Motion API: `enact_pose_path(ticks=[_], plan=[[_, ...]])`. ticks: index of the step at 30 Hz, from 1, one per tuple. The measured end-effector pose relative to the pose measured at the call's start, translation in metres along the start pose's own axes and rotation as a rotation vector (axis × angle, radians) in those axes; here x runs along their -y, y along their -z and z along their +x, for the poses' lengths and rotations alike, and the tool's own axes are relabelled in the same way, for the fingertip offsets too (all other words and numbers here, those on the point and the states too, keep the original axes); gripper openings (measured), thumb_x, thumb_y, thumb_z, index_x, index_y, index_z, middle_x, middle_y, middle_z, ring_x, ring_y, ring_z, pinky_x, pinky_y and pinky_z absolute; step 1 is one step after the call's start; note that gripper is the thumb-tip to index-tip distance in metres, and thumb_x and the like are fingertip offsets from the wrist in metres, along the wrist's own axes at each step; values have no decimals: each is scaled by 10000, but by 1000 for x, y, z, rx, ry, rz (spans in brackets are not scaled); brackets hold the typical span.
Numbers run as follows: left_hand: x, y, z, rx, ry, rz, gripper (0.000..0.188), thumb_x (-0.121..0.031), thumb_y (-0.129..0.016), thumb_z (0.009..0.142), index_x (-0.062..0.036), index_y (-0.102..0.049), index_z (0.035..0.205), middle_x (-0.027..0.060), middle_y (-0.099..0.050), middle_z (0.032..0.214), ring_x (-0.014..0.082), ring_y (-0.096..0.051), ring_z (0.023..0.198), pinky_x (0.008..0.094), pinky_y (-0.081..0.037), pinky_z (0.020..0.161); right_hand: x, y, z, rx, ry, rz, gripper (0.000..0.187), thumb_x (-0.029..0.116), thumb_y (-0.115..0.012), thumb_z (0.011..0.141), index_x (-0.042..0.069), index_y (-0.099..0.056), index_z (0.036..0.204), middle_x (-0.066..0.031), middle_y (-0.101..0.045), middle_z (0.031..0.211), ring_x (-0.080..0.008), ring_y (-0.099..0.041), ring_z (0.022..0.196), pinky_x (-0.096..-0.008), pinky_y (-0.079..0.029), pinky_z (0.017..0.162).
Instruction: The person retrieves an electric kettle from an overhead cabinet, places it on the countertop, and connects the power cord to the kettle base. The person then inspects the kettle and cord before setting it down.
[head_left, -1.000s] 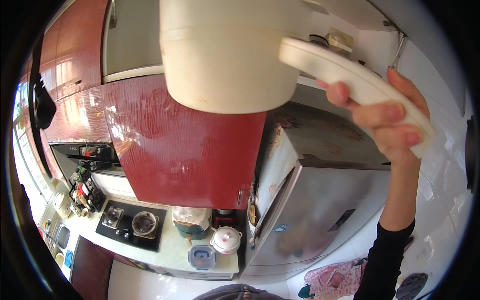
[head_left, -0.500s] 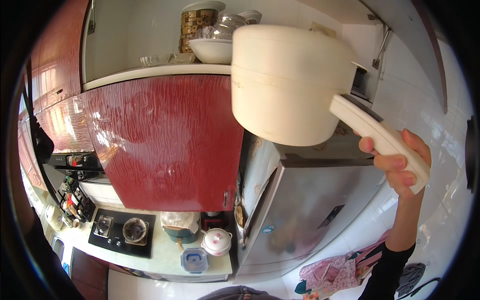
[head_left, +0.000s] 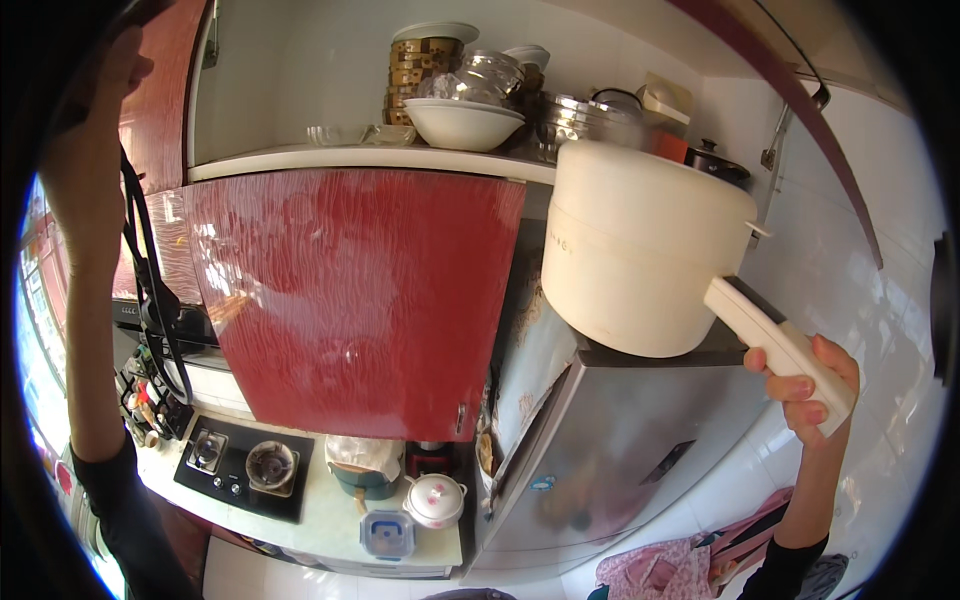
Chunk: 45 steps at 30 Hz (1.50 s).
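Observation:
My right hand is closed round the long handle of a cream pot, holding it up at the right. The pot hangs in the air before the open cupboard shelf, with the fridge top behind its lower part. No lid shows on it, and its inside is out of sight. At the far left my left arm reaches up, the left hand raised by the red cabinet door near the dim picture rim. Its fingers are too dark to read. Below that hand hangs a black cord.
On the shelf stand a white bowl, stacked patterned bowls, steel pots and a black lidded pot. A raised cupboard door overhangs the right. Below are a fridge, a gas hob and a lidded white pot.
The cream pot has come lower and a little to the right, uncovering the steel pots on the shelf. My left arm has come into clear view, raised at the left.

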<state>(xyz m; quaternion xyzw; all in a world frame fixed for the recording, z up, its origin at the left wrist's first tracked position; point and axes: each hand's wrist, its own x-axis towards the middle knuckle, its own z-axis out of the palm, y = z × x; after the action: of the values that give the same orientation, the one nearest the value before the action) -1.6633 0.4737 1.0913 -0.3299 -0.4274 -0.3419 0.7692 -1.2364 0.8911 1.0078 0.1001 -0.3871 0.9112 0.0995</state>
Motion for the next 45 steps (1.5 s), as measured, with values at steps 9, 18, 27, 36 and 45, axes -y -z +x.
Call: enact_pose_path(ticks=[9,18,27,36,45], plan=[[-6,-16,-36,10,313,-361,200,-193,-710,953,-36,-641,1056,48,-707,914,96,-675,883,232,-515,866,4,18,6,-102,54,-22,702,219,-437,1023,-151,-58,1484,-352,-375,1292,-226,-537,871,-327,-591,607],[1,-18,-45,29,340,-382,229,-188,-715,947,-33,-632,1094,59,-707,935,125,-702,906,262,-551,888,8,17,3,-165,72,-20,712,215,-458,1014,-148,-69,1487,-342,-384,1285,-220,-537,881,-309,-578,606],[-5,-22,-46,-24,310,-270,248,-233,-730,935,-34,-670,1070,65,-724,917,139,-713,881,269,-556,874,16,15,-4,-190,74,13,724,221,-460,1020,-125,-46,1503,-337,-373,1305,-229,-533,915,-321,-574,632],[10,-12,-56,69,157,-26,260,-278,-724,935,-48,-738,1057,72,-751,950,153,-717,898,294,-550,903,22,8,-3,-238,80,8,743,231,-483,1012,-140,-53,1491,-332,-361,1311,-232,-530,917,-317,-571,635],[48,-3,-67,133,260,48,264,-166,-680,941,41,-516,957,176,-694,778,215,-689,689,285,-590,609,26,3,-5,-381,127,-228,732,289,-495,1014,-143,-141,1487,-362,-447,1221,-204,-556,765,-233,-525,498]])
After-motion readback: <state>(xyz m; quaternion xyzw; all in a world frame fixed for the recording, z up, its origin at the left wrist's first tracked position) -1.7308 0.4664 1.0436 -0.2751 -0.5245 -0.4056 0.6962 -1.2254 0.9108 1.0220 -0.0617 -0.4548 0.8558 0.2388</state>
